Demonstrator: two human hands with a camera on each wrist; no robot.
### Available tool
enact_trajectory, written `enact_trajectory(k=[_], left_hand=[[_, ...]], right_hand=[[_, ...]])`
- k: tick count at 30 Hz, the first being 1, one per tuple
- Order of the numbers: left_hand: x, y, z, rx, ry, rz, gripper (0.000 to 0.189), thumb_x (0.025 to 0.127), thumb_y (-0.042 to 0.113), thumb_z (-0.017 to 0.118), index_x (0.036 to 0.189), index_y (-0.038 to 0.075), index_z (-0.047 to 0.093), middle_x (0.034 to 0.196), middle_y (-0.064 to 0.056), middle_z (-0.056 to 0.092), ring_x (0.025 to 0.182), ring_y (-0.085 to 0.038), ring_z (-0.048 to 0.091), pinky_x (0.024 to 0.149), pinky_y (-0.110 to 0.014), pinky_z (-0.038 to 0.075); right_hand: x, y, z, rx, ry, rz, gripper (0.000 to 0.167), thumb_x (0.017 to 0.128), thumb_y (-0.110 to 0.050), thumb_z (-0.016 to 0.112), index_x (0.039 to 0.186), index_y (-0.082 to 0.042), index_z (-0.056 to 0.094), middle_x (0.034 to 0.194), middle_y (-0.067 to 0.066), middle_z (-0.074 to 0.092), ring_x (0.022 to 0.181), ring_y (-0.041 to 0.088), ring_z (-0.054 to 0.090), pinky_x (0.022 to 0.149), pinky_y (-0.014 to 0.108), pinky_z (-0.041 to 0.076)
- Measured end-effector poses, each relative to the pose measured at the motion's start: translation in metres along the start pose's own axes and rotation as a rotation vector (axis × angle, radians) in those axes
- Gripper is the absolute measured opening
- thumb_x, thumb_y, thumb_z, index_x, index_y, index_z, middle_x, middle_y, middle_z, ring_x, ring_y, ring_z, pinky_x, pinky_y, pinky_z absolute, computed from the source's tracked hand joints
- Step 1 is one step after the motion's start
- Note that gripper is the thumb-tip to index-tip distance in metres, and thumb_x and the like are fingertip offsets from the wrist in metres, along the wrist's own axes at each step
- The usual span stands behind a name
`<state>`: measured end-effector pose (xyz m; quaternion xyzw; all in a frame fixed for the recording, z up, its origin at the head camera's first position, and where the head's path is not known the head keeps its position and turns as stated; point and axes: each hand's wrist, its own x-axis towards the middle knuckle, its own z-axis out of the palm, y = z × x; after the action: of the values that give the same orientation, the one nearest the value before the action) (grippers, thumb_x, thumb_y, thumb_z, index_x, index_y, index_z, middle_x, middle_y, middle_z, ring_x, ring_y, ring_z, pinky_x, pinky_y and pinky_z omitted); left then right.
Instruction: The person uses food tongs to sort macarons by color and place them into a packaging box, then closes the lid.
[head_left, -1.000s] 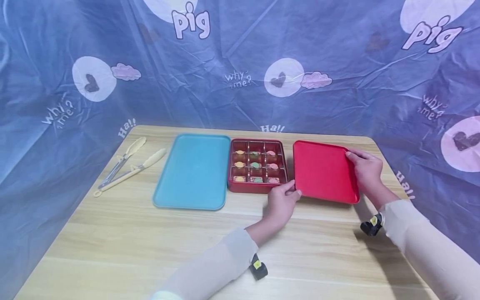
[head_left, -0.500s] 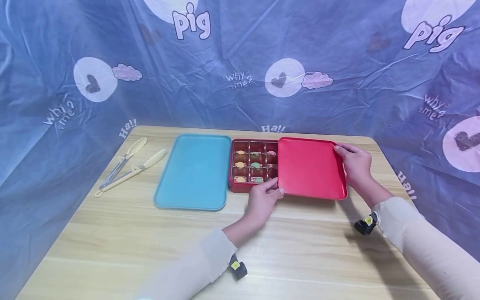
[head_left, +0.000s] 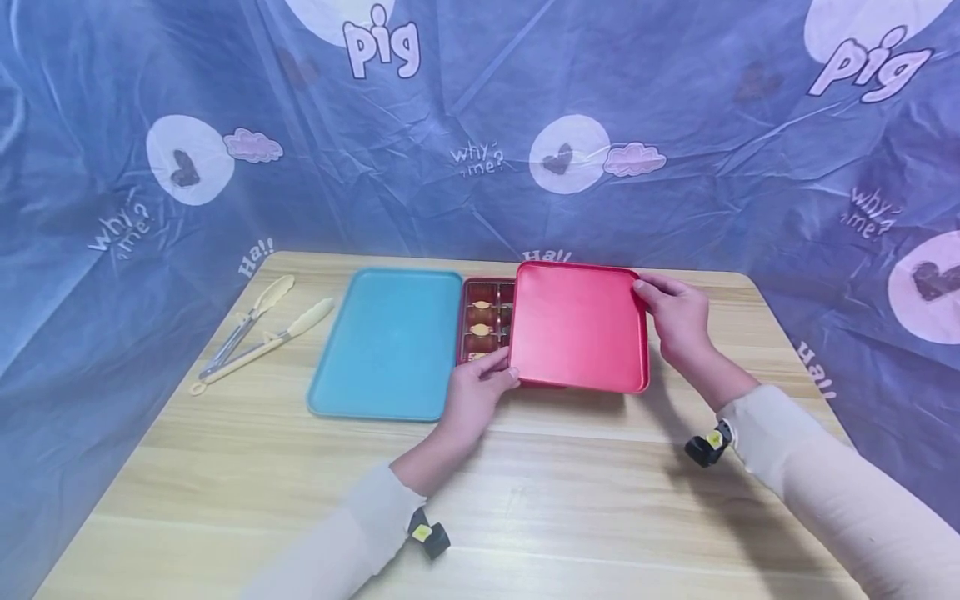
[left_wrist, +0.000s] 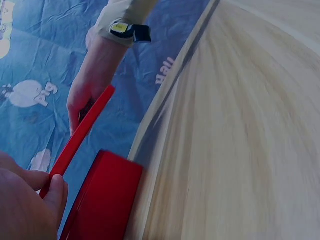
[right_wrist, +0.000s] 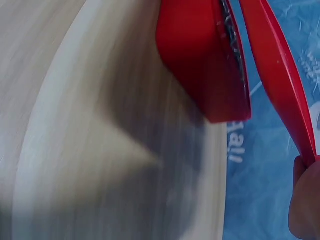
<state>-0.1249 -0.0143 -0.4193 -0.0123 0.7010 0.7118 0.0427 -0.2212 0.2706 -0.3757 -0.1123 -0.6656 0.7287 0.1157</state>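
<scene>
Both hands hold a square red lid (head_left: 581, 327) over a red box (head_left: 465, 321). My left hand (head_left: 472, 396) pinches the lid's near left corner between thumb and fingers. At its far right corner, my right hand (head_left: 678, 321) grips the edge. The lid covers most of the box; only its left side shows, with yellow wrapped candies (head_left: 481, 330) in the divided compartments. In the left wrist view a gap separates the raised lid (left_wrist: 80, 135) from the box (left_wrist: 107, 195). The right wrist view also shows the lid (right_wrist: 282, 75) apart from the box (right_wrist: 205, 60).
A blue tray (head_left: 386, 342) lies directly left of the box. Farther left rest cream-tipped tongs (head_left: 258, 333), spread apart on the wooden table (head_left: 570, 500). A blue patterned cloth (head_left: 480, 125) hangs behind the table and along its sides.
Both hands have carried the lid leftward, from the right of the box to above it. The box, tray and tongs stay in place, and fewer candies show.
</scene>
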Motion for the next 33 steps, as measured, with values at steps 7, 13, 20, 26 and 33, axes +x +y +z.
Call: enact_trajectory(k=[7,13,20,26,33], left_hand=[[0.004,0.001,-0.016,-0.045,0.056,-0.004,0.035,0.094,0.005,0.069,0.128,-0.001,0.067,0.117,-0.020,0.071,0.084,-0.020,0.075,0.086,-0.036,0.060],[0.008,0.003,-0.022,-0.083,0.072,-0.007,0.027,0.093,0.002,0.068,0.119,-0.005,0.067,0.105,-0.023,0.072,0.076,-0.019,0.074,0.079,-0.030,0.061],[0.012,0.005,-0.029,0.023,0.087,-0.024,0.027,0.093,0.003,0.068,0.120,-0.001,0.067,0.099,-0.017,0.074,0.078,-0.018,0.074,0.082,-0.030,0.060],[0.015,0.008,-0.033,0.033,0.091,-0.029,0.028,0.092,0.002,0.068,0.120,-0.002,0.067,0.102,-0.019,0.073,0.081,-0.022,0.075,0.081,-0.029,0.060],[0.015,0.010,-0.035,-0.009,0.086,-0.039,0.027,0.093,0.000,0.067,0.119,-0.005,0.066,0.109,-0.022,0.070,0.084,-0.025,0.076,0.083,-0.029,0.060]], right_hand=[[-0.003,-0.005,0.019,-0.038,-0.022,-0.019,0.038,0.091,-0.007,0.072,0.126,0.007,0.066,0.085,-0.011,0.074,0.078,0.001,0.070,0.073,0.012,0.056],[-0.007,-0.011,0.029,-0.130,-0.029,-0.029,0.037,0.093,-0.011,0.071,0.127,0.004,0.066,0.086,-0.011,0.073,0.075,0.003,0.068,0.068,0.016,0.057],[-0.008,-0.021,0.035,-0.324,-0.055,-0.081,0.034,0.096,-0.019,0.069,0.125,-0.001,0.069,0.087,-0.013,0.071,0.073,0.003,0.064,0.060,0.020,0.057],[-0.009,-0.030,0.038,-0.367,-0.065,-0.101,0.030,0.095,-0.016,0.069,0.121,0.001,0.069,0.079,-0.015,0.070,0.071,0.002,0.063,0.054,0.022,0.055],[-0.009,-0.035,0.041,-0.280,-0.102,-0.066,0.031,0.095,-0.009,0.068,0.122,0.007,0.065,0.079,-0.012,0.069,0.071,0.005,0.065,0.052,0.025,0.058]])
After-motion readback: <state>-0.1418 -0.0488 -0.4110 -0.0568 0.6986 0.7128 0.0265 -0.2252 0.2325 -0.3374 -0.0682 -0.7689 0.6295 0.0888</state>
